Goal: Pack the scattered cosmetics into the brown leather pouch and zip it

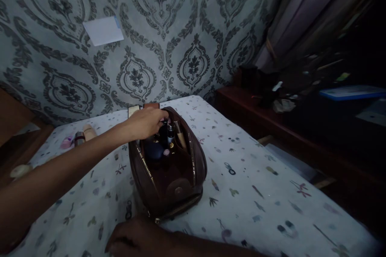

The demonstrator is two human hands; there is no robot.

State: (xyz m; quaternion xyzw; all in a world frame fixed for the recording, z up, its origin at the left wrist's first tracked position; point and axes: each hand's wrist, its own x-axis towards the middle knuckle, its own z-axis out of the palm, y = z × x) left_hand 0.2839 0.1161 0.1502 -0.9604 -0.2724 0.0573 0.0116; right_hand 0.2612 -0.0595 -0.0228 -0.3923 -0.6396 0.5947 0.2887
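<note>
An open brown zip bag lies on the patterned cloth. Dark and pale cosmetic items fill its far end, among them a round dark blue item and a tan-and-gold tube. From the left, my left hand reaches over the bag's far left rim, its fingers pinched at the top of a black item inside. Near the bag's front left corner, my right hand rests low on the cloth in shadow, its fingers curled; anything inside them is hidden.
Beyond my left forearm stand several small items, including a peach tube and a purple item. A pale round object sits at the left edge. Patterned wallpaper rises behind. To the right is a dark red wooden ledge with clutter.
</note>
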